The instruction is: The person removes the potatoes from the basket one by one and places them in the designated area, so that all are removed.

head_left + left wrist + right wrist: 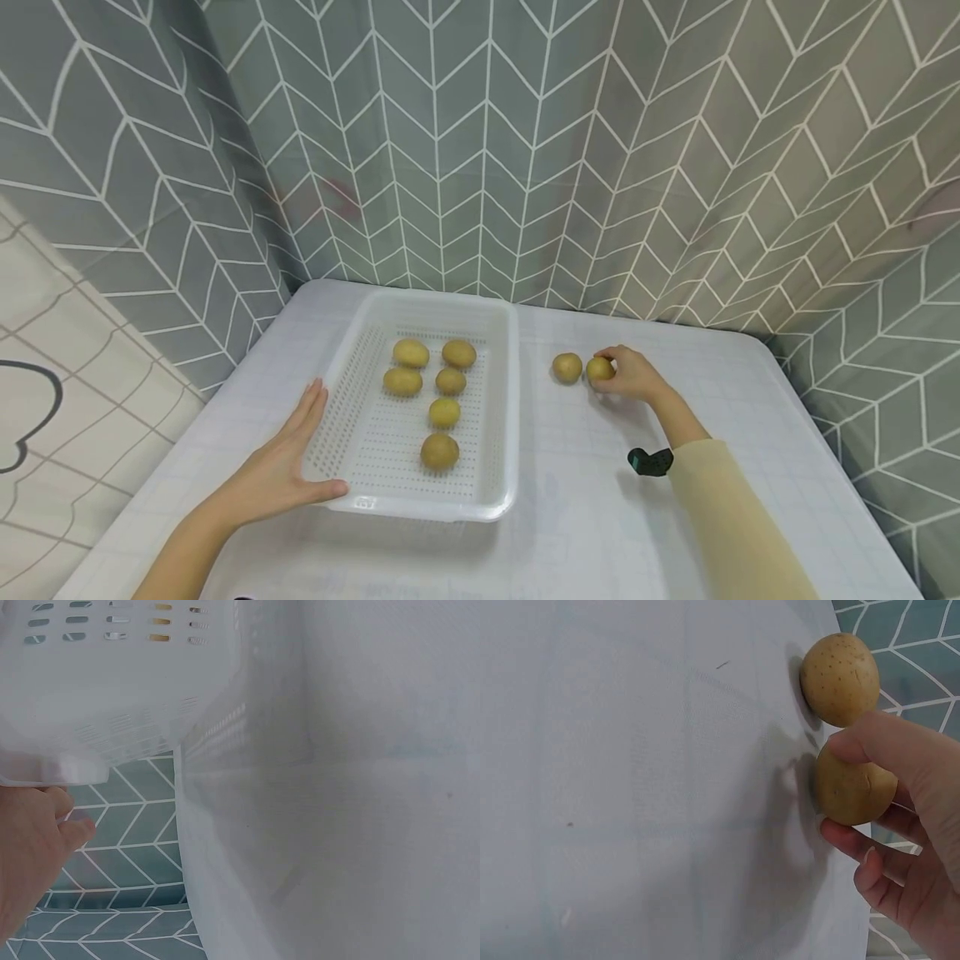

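Note:
My right hand (628, 375) pinches a small yellow-brown potato (855, 784) between thumb and fingertips, low over the white-covered table. A second loose potato (567, 367) lies just left of it in the head view. To the left stands a white perforated plastic basket (504, 417) with several potatoes inside, among them a larger one (439, 452) nearest its front. My left hand (273, 471) rests at the basket's front left corner, its fingers straight along the left side and the thumb spread at the front rim. In the left wrist view, that hand (34, 847) is partly cut off beside the rim.
A white cloth (570, 517) covers the table. Grey curtains with a white chevron pattern (517, 150) hang behind the table and at its sides. A small black device (649, 462) sits at the right wrist. Pale patterned fabric (67, 400) shows at the far left.

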Action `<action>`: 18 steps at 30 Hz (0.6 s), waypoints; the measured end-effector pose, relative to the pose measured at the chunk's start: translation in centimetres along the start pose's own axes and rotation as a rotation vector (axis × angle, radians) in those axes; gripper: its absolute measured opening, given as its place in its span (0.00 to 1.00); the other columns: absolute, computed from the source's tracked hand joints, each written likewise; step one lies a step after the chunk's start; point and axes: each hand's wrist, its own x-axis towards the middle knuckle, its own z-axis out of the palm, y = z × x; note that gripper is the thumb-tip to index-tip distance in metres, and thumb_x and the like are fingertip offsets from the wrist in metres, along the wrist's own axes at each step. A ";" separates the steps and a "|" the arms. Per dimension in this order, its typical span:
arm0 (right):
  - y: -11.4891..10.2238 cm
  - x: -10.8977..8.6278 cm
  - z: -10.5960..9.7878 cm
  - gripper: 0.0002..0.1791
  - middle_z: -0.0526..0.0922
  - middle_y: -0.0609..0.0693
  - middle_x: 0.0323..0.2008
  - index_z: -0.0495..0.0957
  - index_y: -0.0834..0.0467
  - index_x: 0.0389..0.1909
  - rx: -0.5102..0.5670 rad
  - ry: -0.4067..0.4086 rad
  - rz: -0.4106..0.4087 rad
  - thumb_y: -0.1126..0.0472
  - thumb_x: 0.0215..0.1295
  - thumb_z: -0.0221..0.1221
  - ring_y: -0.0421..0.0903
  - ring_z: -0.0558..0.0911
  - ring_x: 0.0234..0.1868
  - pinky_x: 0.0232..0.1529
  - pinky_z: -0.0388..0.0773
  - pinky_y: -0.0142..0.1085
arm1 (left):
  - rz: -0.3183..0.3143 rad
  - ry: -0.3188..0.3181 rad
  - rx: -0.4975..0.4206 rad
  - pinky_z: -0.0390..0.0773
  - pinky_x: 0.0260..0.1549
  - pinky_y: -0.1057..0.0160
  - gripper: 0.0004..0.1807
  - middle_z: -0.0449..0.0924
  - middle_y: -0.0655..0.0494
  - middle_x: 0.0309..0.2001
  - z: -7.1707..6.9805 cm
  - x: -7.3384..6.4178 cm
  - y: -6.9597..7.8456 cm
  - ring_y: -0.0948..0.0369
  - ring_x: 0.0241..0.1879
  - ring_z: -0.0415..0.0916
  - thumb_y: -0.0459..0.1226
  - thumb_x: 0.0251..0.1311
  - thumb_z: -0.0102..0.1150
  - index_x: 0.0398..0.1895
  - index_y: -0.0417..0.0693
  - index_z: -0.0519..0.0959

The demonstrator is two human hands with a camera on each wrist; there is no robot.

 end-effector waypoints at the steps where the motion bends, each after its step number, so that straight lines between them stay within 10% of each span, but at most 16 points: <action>1: 0.0 0.0 0.1 0.31 0.77 0.65 0.49 0.74 0.70 0.55 -0.009 -0.003 -0.002 0.59 0.51 0.67 0.58 0.77 0.48 0.51 0.73 0.52 | 0.001 0.000 -0.001 0.61 0.55 0.30 0.69 0.28 0.45 0.77 0.0 0.0 0.0 0.41 0.73 0.36 0.56 0.42 0.73 0.75 0.36 0.37; 18: -0.3 -0.5 0.1 0.39 0.74 0.69 0.53 0.67 0.68 0.63 -0.028 -0.030 0.009 0.49 0.57 0.66 0.60 0.76 0.48 0.48 0.73 0.54 | -0.015 -0.013 -0.005 0.60 0.55 0.30 0.69 0.28 0.45 0.77 -0.2 0.2 0.2 0.41 0.73 0.36 0.57 0.42 0.73 0.75 0.36 0.37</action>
